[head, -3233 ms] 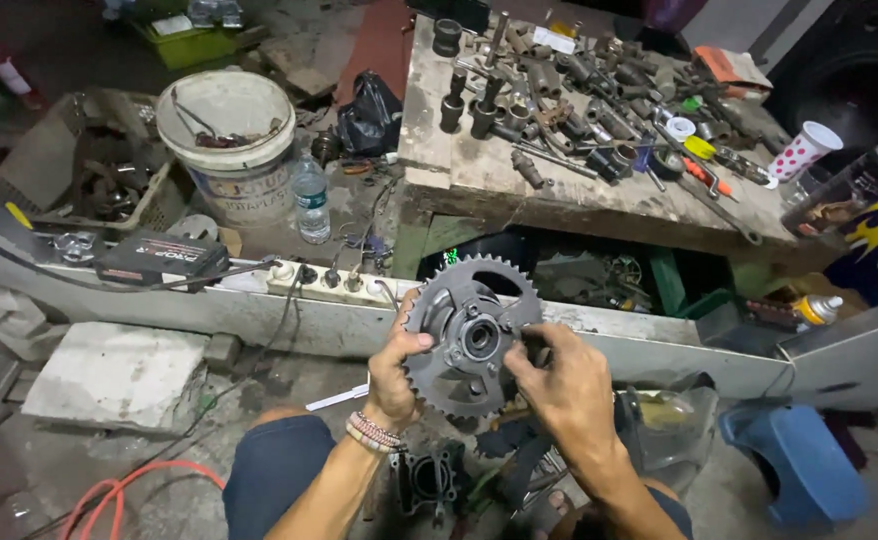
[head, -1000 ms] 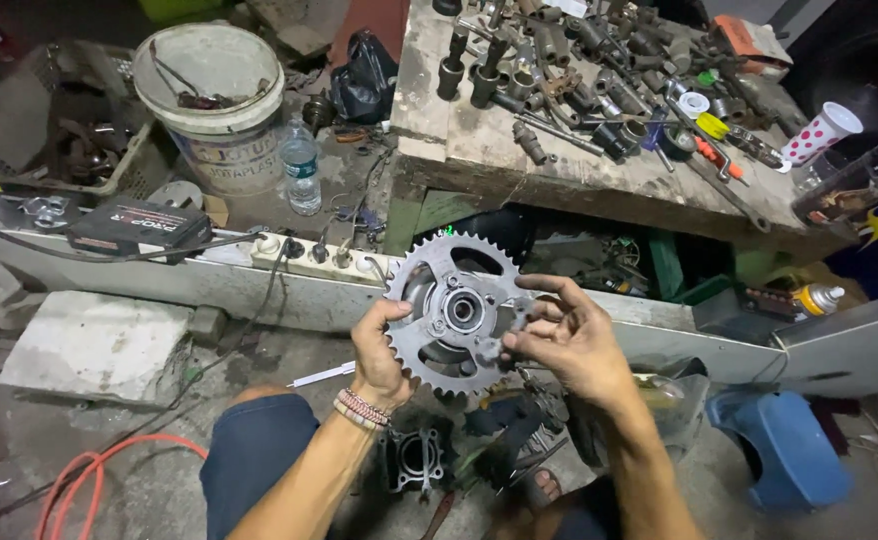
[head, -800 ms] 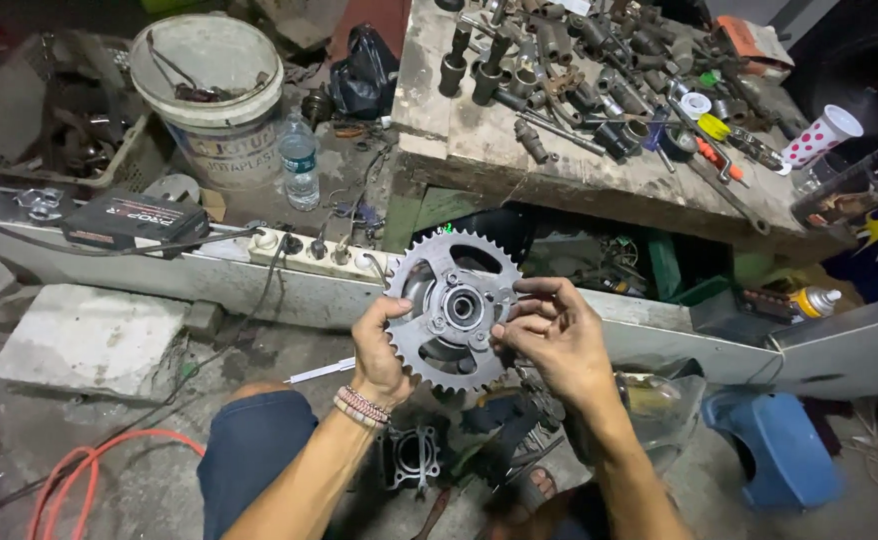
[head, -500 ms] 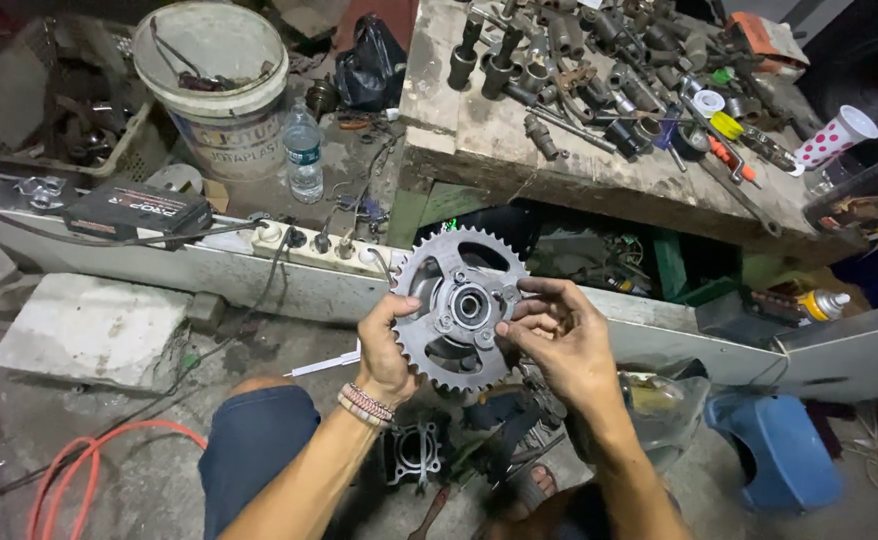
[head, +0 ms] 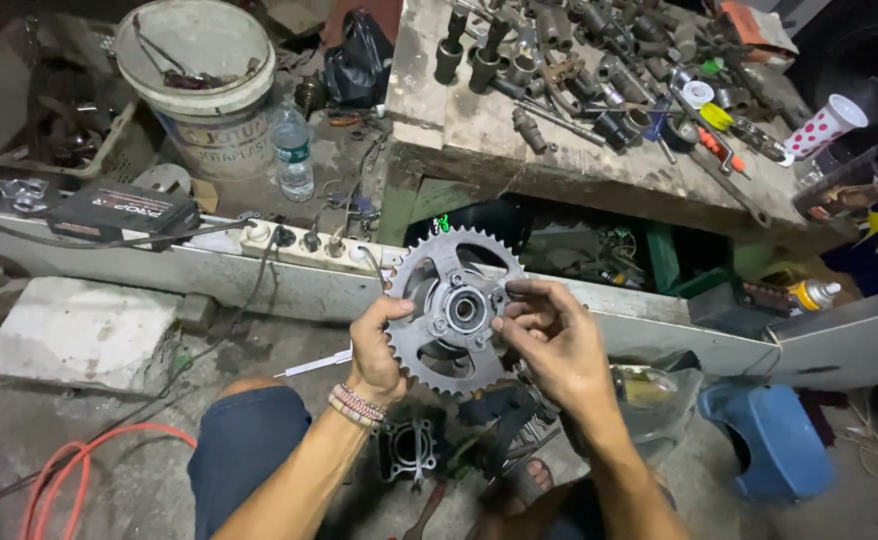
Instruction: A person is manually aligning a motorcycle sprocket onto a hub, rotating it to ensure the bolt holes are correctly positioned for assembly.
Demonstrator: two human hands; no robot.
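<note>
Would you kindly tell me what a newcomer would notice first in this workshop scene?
A large toothed sprocket at centre, gripped by the left hand while the right hand fingers its hub. Behind stands a wooden workbench strewn with sockets and tools, and a white bucket sits upper left.

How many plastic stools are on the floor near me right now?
1. A blue plastic stool stands on the floor at the lower right, beyond the right hand that holds the sprocket together with the left hand. Clutter may hide others.
</note>
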